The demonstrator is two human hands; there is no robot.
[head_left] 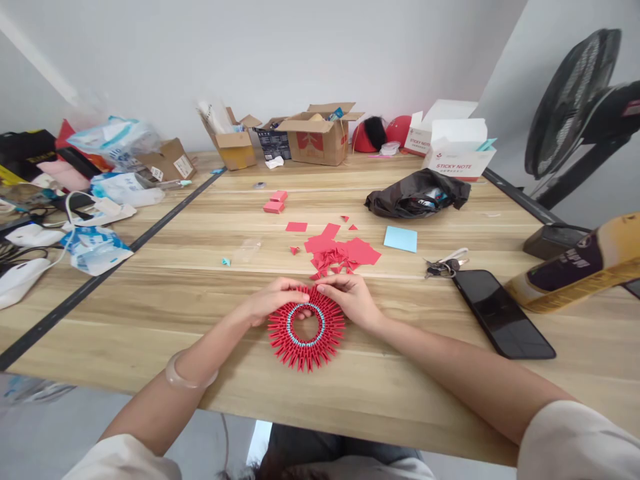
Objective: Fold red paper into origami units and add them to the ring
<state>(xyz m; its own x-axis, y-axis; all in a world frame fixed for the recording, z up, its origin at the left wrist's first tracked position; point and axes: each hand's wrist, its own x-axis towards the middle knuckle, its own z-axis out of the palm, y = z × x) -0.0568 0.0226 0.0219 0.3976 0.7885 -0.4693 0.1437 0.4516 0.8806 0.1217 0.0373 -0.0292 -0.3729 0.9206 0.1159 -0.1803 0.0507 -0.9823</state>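
A round ring of folded red paper pieces [307, 353], with a pale blue band around its open middle, is in front of me near the table's front edge. My left hand [277, 299] grips its upper left part, thumb on top and some fingers showing through the hole. At the ring's upper edge, my right hand [350, 299] has thumb and fingers pinched together at the outer points; whether a small piece sits between them is hidden. Just beyond lies a heap of red paper sheets and folded pieces [340, 252].
Pink-red paper stacks [274, 207], a light blue note pad [401, 239] and a black plastic bag [417, 193] lie farther back. On the right are keys [445, 267], a phone [503, 313], a bottle [575, 263] and a fan [575, 100]. Cardboard boxes [320, 143] line the wall.
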